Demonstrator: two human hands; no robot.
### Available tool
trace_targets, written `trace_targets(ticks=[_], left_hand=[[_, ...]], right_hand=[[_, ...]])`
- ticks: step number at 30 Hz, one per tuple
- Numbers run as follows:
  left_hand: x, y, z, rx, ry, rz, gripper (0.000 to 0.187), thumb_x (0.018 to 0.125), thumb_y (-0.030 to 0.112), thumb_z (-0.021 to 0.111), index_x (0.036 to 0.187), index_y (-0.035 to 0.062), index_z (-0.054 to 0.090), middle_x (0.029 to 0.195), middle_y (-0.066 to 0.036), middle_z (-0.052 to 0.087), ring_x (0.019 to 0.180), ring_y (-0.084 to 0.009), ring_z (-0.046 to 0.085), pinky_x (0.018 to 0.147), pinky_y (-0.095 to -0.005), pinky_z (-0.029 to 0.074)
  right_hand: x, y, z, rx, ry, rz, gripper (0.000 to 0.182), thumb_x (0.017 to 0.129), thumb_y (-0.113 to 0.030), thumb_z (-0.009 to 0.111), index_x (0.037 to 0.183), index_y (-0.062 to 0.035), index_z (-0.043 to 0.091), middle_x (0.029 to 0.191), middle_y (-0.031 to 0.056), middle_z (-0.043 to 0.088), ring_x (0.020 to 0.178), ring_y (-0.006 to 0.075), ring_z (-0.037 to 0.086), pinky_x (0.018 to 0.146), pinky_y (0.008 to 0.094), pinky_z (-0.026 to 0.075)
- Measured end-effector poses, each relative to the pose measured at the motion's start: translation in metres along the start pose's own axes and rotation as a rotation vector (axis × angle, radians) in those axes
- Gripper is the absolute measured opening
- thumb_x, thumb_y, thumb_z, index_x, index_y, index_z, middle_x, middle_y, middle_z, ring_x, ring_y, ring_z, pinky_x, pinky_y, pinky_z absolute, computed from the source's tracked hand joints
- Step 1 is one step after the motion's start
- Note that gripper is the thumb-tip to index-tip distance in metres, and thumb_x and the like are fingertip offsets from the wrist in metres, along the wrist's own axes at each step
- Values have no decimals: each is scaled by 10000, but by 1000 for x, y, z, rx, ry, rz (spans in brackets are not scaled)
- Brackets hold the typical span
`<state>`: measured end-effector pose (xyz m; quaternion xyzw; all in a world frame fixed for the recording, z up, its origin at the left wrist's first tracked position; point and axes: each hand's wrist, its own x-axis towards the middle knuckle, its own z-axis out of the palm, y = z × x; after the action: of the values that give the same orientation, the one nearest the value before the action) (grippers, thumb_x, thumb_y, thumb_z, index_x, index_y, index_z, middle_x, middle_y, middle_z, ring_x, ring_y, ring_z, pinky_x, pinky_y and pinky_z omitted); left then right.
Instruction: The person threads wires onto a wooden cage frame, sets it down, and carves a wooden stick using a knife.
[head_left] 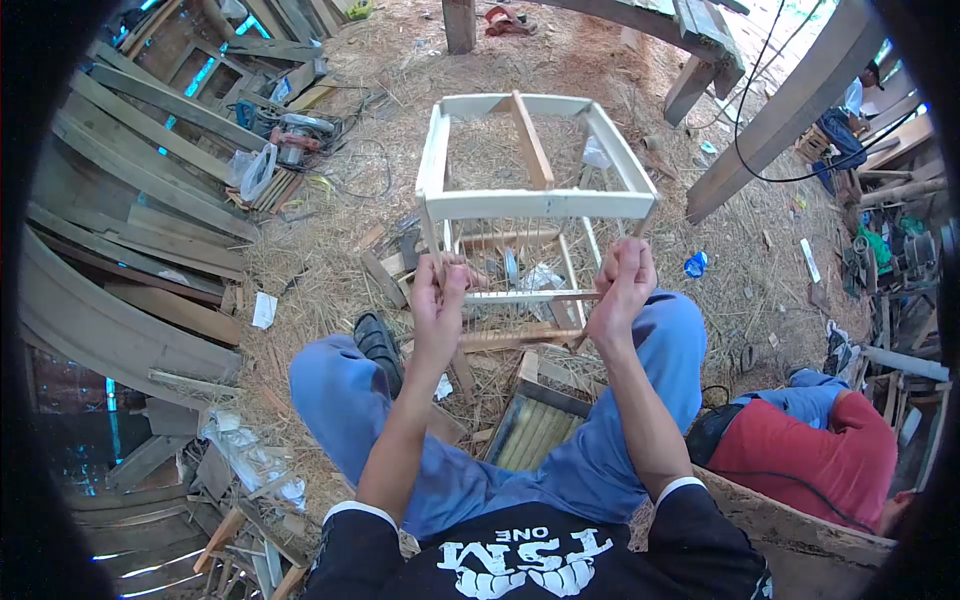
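- The wooden frame (545, 205) is in the middle, up above the straw, between the two hands and in front of the knees.
- The left hand (438, 290) is closed around the near left leg of the frame. Some of its fingers are hidden.
- The right hand (625, 275) is closed around the near right leg. Its fingertips are hard to see.
- One brown bar (531, 140) goes over the top of the frame, from the far side to the near side.
- The low parts of the frame mix in with the wood bits on the ground, so I can't count all its bars.
- One dark sandal (376, 345) shows by the left knee. The other foot is hidden.
- Two other people are on the right. The near person in a red shirt (800, 450) has their head hidden, and the far person (848, 125) is small and partly cut off.
- One thing that may be a power saw (300, 140) is far left, near a plastic bag (258, 172).
- One blue scrap (696, 264) lies to the right of the right hand.
- Lots of long boards (150, 240) lean on the left, too many to count.
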<state>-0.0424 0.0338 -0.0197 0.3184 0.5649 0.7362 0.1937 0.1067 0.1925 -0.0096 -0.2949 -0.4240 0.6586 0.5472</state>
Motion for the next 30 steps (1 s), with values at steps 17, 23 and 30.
trace_targets(ticks=[17, 23, 30], left_hand=[[-12, -3, 0, -74, -95, 12, 343, 995, 356, 629, 1005, 16, 587, 875, -91, 685, 889, -196, 687, 878, -377, 529], [-12, 7, -1, -60, -65, -36, 325, 1004, 310, 618, 1119, 11, 566, 887, -90, 681, 894, -200, 684, 862, -369, 529], [-4, 10, 3, -46, -57, -42, 162, 986, 128, 652, 1052, 8, 567, 937, -108, 694, 877, -157, 689, 840, -314, 543]], right_hand=[[-3, 6, -13, -2, -61, -247, 459, 1020, -476, 512, 806, -74, 447, 625, -40, 323, 511, 52, 261, 467, 246, 171], [-4, 7, -6, 23, -94, -243, 417, 1028, -436, 506, 847, -62, 473, 655, -32, 353, 515, 47, 278, 463, 242, 186], [-5, 4, 3, -28, 7, -136, 355, 1033, -386, 494, 907, -54, 496, 702, -28, 380, 546, 41, 309, 473, 233, 206]])
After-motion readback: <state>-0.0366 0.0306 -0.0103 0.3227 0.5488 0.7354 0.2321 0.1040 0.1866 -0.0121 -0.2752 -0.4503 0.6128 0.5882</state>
